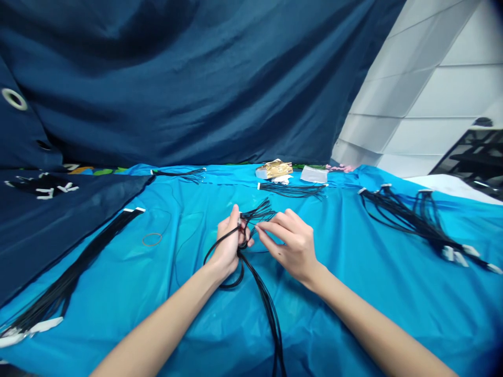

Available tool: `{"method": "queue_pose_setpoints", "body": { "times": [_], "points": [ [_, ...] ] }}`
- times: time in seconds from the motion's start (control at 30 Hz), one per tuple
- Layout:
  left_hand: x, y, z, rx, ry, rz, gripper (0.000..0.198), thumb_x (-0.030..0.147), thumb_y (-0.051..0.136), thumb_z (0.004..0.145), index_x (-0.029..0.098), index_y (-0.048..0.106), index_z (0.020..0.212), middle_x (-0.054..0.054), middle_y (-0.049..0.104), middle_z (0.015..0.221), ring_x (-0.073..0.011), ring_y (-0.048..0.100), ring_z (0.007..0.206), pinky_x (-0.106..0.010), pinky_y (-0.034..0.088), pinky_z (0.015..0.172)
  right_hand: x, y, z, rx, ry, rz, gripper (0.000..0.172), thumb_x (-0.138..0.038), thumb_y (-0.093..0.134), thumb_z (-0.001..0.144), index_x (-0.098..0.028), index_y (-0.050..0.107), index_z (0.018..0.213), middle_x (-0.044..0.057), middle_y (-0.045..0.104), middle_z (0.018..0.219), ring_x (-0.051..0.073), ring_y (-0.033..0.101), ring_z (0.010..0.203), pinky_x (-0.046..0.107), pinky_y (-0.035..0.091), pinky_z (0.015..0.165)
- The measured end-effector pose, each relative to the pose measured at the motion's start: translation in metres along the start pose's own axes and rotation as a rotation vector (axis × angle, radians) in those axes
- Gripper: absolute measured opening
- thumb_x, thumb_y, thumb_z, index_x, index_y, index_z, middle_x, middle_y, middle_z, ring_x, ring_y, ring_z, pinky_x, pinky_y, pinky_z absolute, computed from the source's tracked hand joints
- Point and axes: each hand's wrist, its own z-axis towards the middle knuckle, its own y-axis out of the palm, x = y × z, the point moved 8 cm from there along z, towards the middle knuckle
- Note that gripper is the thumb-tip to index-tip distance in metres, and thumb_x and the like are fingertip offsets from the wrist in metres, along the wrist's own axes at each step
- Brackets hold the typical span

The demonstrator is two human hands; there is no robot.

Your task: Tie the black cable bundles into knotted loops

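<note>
In the middle of the head view, my left hand (228, 241) is closed around a bundle of black cables (267, 298). Its thumb points up beside a small pale connector. From the top of the grip, thin loose wire ends fan out to the right, while thicker cable hangs toward the front edge and a loop curves round my left wrist. My right hand (293, 241) pinches one or more of these thin wire ends between thumb and forefinger. Exactly how many wires it pinches is too small to tell.
Blue sheeting (346, 293) covers the table. A long black wire bundle (86, 256) lies left, more black harnesses (412, 214) lie right. Behind my hands are a short harness (293, 189), a gold wrapper (279, 168) and a clear bag (314, 174). A rubber band (152, 240) lies left.
</note>
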Motion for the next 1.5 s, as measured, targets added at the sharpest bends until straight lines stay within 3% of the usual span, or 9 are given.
{"method": "queue_pose_setpoints", "body": {
  "times": [0.4,0.8,0.97,1.07,1.17,1.33,1.5],
  "points": [
    [0.0,-0.002,0.001,0.05,0.022,0.099,0.045,0.057,0.049,0.076,0.019,0.041,0.053,0.004,0.03,0.039,-0.0096,0.033,0.037,-0.024,0.03,0.038,-0.007,0.0,-0.001,-0.007,-0.1,-0.067,0.011,-0.011,0.054,0.081,-0.016,0.063,0.081,0.002,0.056,0.063,0.012,0.034,0.061,0.026,0.03,0.055],
    [-0.011,0.011,-0.004,-0.106,-0.036,0.097,0.045,0.053,0.055,0.074,0.018,0.04,0.051,0.005,0.033,0.037,-0.0062,0.029,0.033,-0.021,0.03,0.035,-0.019,0.002,-0.002,-0.021,-0.186,-0.1,0.013,-0.017,0.052,0.084,-0.015,0.064,0.088,0.001,0.056,0.06,0.013,0.038,0.062,0.025,0.035,0.055],
    [-0.009,0.009,0.0,-0.118,-0.092,-0.034,0.046,0.056,0.057,0.07,0.017,0.041,0.054,0.006,0.033,0.04,-0.0058,0.032,0.036,-0.019,0.031,0.036,-0.017,-0.008,-0.002,0.078,-0.205,-0.128,0.017,-0.019,0.056,0.081,-0.02,0.062,0.096,0.006,0.062,0.087,0.016,0.048,0.085,0.029,0.042,0.072],
    [-0.004,0.003,0.002,-0.05,-0.171,-0.138,0.043,0.053,0.056,0.073,0.017,0.041,0.056,0.007,0.03,0.04,-0.0045,0.031,0.036,-0.017,0.029,0.036,-0.016,-0.016,-0.002,0.102,-0.277,-0.169,0.009,-0.028,0.057,0.081,-0.022,0.062,0.086,0.006,0.059,0.099,0.019,0.047,0.098,0.035,0.04,0.082],
    [0.002,0.002,0.001,-0.028,-0.219,-0.202,0.042,0.05,0.057,0.075,0.017,0.039,0.056,0.009,0.024,0.038,-0.0034,0.025,0.033,-0.016,0.027,0.035,-0.011,-0.023,-0.002,0.12,-0.352,-0.216,0.021,-0.035,0.06,0.079,-0.02,0.055,0.066,0.005,0.057,0.092,0.017,0.047,0.091,0.035,0.039,0.081],
    [-0.005,0.005,-0.002,-0.051,-0.291,-0.112,0.043,0.054,0.057,0.072,0.017,0.04,0.057,0.01,0.029,0.037,-0.0039,0.029,0.032,-0.02,0.044,0.045,0.002,-0.027,-0.001,0.202,-0.32,-0.391,0.03,-0.04,0.063,0.076,-0.019,0.05,0.06,0.005,0.051,0.082,0.016,0.044,0.085,0.032,0.038,0.079],
    [-0.009,0.002,-0.002,-0.057,-0.271,-0.045,0.043,0.055,0.059,0.069,0.017,0.041,0.057,0.01,0.03,0.036,-0.004,0.03,0.031,-0.025,0.05,0.05,-0.001,-0.022,-0.004,0.234,-0.324,-0.441,0.029,-0.04,0.063,0.076,-0.019,0.05,0.061,0.004,0.051,0.08,0.015,0.044,0.085,0.032,0.037,0.079]
  ]
}}
